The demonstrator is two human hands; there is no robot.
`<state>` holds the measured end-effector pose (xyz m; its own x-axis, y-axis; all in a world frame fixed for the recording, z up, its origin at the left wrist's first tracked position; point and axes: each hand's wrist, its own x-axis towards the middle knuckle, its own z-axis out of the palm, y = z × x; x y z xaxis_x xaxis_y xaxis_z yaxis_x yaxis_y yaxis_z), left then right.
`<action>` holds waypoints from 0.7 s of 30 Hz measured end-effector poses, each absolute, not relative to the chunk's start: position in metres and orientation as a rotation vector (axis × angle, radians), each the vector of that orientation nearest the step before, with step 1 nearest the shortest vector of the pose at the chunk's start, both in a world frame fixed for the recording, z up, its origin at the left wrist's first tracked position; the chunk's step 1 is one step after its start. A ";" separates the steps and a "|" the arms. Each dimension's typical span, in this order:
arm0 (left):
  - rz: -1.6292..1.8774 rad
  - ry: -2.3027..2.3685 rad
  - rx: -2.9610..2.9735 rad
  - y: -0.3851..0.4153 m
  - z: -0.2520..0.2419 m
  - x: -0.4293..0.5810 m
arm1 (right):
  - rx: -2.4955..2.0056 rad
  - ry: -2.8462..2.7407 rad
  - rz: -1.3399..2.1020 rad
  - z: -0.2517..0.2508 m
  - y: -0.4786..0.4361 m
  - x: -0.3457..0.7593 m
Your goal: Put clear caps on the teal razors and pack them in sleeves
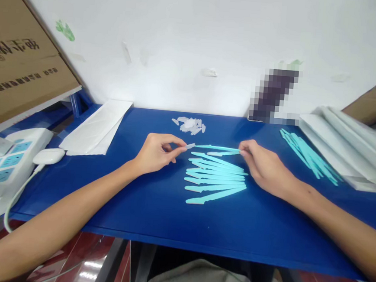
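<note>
My left hand (162,153) pinches a small clear blade cap (190,146) between thumb and fingertips. From the other side, my right hand (260,165) grips the handle end of a turquoise eyebrow razor (218,147), whose tip meets the cap or lies right at it. A second razor (224,153), with a pale cover on its blade, extends from the right fingertips just below; whether it is held too I cannot tell. Fanned out nearer to me on the table lie several more turquoise razors (215,182), blade ends to the left.
Loose clear caps (191,124) are heaped near the wall. More razors (309,155) lie at right beside stacked white bags (346,149). White sheets (99,127), a power strip (14,157) with a white charger (48,156), and a cardboard box (25,58) stand left on the blue table (156,212).
</note>
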<state>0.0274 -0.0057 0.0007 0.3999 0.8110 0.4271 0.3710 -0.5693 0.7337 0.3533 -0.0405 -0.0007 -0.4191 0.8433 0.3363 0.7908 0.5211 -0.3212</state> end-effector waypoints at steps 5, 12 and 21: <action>1.093 0.922 2.183 -0.008 -0.001 0.029 | -1.314 -2.318 0.185 0.001 -0.042 0.352; 1.268 0.763 2.414 -0.009 0.001 0.043 | -1.265 -2.314 0.159 0.006 -0.050 0.338; 1.230 0.780 2.397 -0.009 0.006 0.044 | -1.265 -2.298 0.190 0.010 -0.051 0.339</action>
<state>0.0440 -0.0088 0.0059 0.4760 0.6070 0.6364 0.3171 -0.7934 0.5196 0.3386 -0.0508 0.0102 -0.4389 0.8220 0.3628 0.7511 0.5573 -0.3540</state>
